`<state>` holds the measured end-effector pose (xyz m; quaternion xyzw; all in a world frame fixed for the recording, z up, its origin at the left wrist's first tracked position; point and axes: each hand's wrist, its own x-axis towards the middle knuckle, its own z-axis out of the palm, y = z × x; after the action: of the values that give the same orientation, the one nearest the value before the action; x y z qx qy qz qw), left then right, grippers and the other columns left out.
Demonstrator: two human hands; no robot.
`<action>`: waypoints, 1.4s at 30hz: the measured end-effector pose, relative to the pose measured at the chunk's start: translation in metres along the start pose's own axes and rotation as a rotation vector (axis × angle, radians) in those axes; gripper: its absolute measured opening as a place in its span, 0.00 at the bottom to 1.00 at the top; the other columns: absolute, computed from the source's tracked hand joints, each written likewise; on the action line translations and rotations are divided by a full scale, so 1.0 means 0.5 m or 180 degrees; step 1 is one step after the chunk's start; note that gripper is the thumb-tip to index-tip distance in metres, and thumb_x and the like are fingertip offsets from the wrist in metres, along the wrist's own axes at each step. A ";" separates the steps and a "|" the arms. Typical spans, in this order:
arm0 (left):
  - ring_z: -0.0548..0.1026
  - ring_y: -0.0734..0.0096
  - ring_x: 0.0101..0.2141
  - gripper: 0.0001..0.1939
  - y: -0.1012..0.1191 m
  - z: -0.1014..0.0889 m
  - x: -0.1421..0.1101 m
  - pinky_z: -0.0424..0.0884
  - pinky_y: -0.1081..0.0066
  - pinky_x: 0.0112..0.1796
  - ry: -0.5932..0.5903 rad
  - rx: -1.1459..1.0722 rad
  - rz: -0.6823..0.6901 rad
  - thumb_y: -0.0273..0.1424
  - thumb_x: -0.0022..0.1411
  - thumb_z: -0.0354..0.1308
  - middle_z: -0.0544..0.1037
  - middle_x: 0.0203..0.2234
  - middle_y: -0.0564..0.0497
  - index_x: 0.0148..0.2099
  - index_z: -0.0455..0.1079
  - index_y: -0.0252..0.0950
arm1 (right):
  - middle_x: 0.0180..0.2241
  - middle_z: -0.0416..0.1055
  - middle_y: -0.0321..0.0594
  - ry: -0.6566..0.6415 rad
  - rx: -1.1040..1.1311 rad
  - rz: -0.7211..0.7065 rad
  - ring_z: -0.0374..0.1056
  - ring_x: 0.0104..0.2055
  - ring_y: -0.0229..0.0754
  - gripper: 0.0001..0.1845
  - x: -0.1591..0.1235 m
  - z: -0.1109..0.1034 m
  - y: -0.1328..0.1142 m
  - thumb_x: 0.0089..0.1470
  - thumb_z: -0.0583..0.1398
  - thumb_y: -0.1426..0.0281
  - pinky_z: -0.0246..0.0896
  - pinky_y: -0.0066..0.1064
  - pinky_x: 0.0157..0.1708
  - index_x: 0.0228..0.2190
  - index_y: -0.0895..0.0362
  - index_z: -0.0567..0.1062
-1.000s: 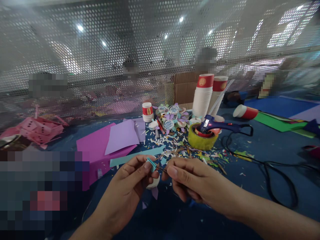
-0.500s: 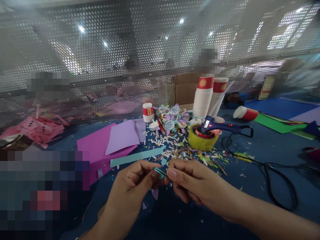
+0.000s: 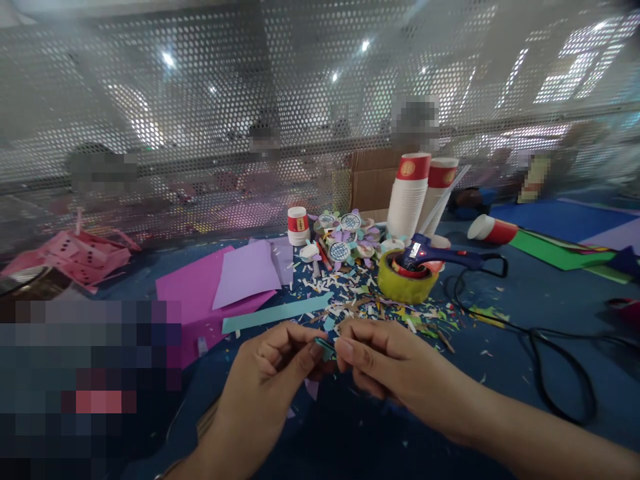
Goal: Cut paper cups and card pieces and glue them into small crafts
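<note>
My left hand (image 3: 273, 373) and my right hand (image 3: 385, 367) meet low in the middle, fingertips pinched together on a small folded teal paper piece (image 3: 325, 348). Both hands are closed on it. Just beyond them a long teal paper strip (image 3: 277, 313) lies on the blue table among paper scraps (image 3: 360, 303).
Purple and magenta sheets (image 3: 220, 283) lie left. A blue glue gun (image 3: 440, 257) rests on a yellow tape roll (image 3: 406, 285), its black cord (image 3: 545, 347) looping right. Stacked red-rimmed paper cups (image 3: 411, 193), paper-flower crafts (image 3: 345, 237) and a perforated screen (image 3: 200, 133) stand behind.
Both hands have sunk slightly and closed tighter on the teal piece, which now shows less between the fingertips. The white object under the left hand is no longer seen.
</note>
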<state>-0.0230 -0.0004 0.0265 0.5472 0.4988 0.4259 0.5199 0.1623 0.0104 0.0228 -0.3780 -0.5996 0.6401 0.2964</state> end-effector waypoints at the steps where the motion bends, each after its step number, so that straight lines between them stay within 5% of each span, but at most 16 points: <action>1: 0.77 0.66 0.28 0.05 0.000 0.000 0.001 0.71 0.72 0.31 0.0006 -0.0008 -0.0032 0.32 0.56 0.65 0.81 0.26 0.46 0.33 0.77 0.36 | 0.16 0.55 0.27 0.0010 0.0025 -0.0015 0.46 0.17 0.29 0.18 -0.001 0.000 -0.002 0.63 0.55 0.57 0.38 0.23 0.15 0.28 0.57 0.67; 8: 0.75 0.74 0.28 0.07 0.001 -0.001 0.012 0.70 0.78 0.31 0.0096 -0.1168 -0.0624 0.32 0.54 0.68 0.77 0.25 0.52 0.30 0.75 0.34 | 0.15 0.56 0.27 0.0209 0.0035 0.0024 0.44 0.16 0.28 0.23 -0.010 -0.006 -0.019 0.62 0.53 0.51 0.35 0.23 0.14 0.28 0.57 0.68; 15: 0.73 0.77 0.27 0.07 0.009 -0.012 0.013 0.70 0.81 0.29 -0.0031 -0.1838 -0.0832 0.28 0.52 0.69 0.76 0.22 0.52 0.29 0.74 0.32 | 0.17 0.58 0.28 -0.0044 0.0080 0.0253 0.45 0.16 0.28 0.21 -0.008 -0.003 -0.013 0.65 0.52 0.54 0.37 0.22 0.15 0.30 0.58 0.69; 42: 0.75 0.78 0.25 0.08 0.012 -0.008 0.017 0.72 0.81 0.26 -0.0019 -0.2233 -0.1002 0.26 0.47 0.72 0.74 0.22 0.55 0.29 0.76 0.31 | 0.17 0.59 0.28 -0.0052 0.0061 0.0200 0.45 0.16 0.28 0.22 -0.008 -0.007 -0.009 0.64 0.52 0.53 0.38 0.23 0.14 0.31 0.57 0.70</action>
<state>-0.0250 0.0086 0.0324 0.2540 0.3991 0.4842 0.7360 0.1669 0.0094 0.0278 -0.3886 -0.5837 0.6579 0.2748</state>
